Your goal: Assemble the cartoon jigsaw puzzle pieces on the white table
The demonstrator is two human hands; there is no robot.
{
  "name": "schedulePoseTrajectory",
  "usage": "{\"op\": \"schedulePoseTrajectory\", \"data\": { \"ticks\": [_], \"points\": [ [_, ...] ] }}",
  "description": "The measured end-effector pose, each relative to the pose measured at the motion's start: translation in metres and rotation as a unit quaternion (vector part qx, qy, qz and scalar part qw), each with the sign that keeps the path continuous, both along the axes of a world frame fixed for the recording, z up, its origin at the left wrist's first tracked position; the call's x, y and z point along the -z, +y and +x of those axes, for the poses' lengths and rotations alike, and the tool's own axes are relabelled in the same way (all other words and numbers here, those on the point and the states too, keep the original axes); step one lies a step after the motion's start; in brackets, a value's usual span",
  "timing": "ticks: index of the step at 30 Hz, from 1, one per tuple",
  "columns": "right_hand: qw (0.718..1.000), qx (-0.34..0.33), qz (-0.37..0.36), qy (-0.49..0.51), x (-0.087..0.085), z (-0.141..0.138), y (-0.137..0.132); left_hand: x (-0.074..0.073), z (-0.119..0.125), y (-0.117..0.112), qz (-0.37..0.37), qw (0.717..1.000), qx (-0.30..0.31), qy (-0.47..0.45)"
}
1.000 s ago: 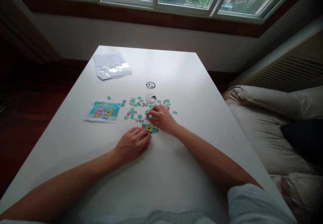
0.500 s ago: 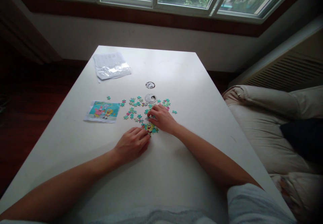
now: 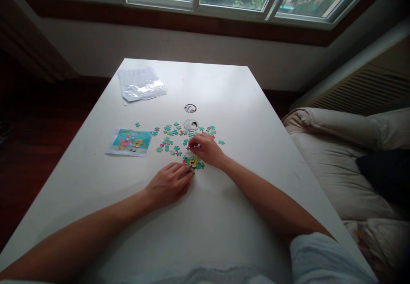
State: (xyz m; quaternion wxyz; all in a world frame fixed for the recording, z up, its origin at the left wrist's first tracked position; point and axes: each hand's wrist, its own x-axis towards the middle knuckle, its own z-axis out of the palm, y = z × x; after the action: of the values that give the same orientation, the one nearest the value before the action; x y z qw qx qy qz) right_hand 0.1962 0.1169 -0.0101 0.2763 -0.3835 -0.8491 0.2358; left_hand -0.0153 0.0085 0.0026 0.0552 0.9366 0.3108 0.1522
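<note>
A small joined section of jigsaw puzzle (image 3: 194, 161) with a yellow cartoon face lies on the white table (image 3: 243, 228). The fingers of my left hand (image 3: 169, 183) are closed together, their tips touching its lower left edge. Just above it, my right hand (image 3: 206, 150) is closed in a pinch, with a small puzzle piece (image 3: 188, 148) at the fingertips. Its picture is too small to make out. Loose green puzzle pieces (image 3: 167, 143) are scattered beyond and to the left of my hands, and some are partly hidden behind my right hand.
Left of the pieces lies a picture card (image 3: 130, 142) with cartoon figures. Two round table inserts (image 3: 191, 125) sit beyond the pieces. A clear plastic packet with papers (image 3: 142, 84) rests at the far left. A beige sofa (image 3: 317, 160) stands along the right side.
The joined puzzle section has slid slightly to the right, along with my left fingertips. My right hand has shifted a little to the right, and the small piece at its fingertips now shows.
</note>
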Motion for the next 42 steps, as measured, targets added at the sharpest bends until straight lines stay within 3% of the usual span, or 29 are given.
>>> {"op": "schedulePoseTrajectory", "data": {
  "ticks": [5, 9, 15, 19, 23, 30, 42],
  "points": [
    [0.999, -0.004, 0.032, -0.017, 0.004, -0.003, -0.001, 0.002, 0.0, -0.001, -0.007, 1.0, 0.006, -0.002],
    [0.998, 0.039, 0.054, -0.003, -0.001, 0.005, 0.007, 0.002, -0.001, 0.0, -0.008, 1.0, 0.005, -0.007],
    [0.994, 0.105, 0.022, -0.005, -0.022, 0.047, 0.033, 0.001, -0.002, 0.002, -0.019, 1.0, 0.014, -0.009],
    [0.988, 0.148, 0.039, -0.029, -0.027, 0.081, 0.044, 0.002, -0.002, 0.002, -0.019, 1.0, 0.017, -0.012],
    [0.98, 0.196, 0.036, -0.017, -0.014, 0.1, 0.05, 0.003, -0.002, 0.002, -0.016, 1.0, 0.019, -0.011],
    [0.972, 0.23, 0.046, 0.014, 0.022, 0.101, 0.06, 0.006, -0.002, 0.003, -0.019, 1.0, 0.005, 0.002],
    [0.981, 0.188, 0.056, -0.004, 0.022, 0.099, 0.059, 0.009, -0.003, 0.005, -0.032, 0.999, -0.022, 0.034]
  ]
}}
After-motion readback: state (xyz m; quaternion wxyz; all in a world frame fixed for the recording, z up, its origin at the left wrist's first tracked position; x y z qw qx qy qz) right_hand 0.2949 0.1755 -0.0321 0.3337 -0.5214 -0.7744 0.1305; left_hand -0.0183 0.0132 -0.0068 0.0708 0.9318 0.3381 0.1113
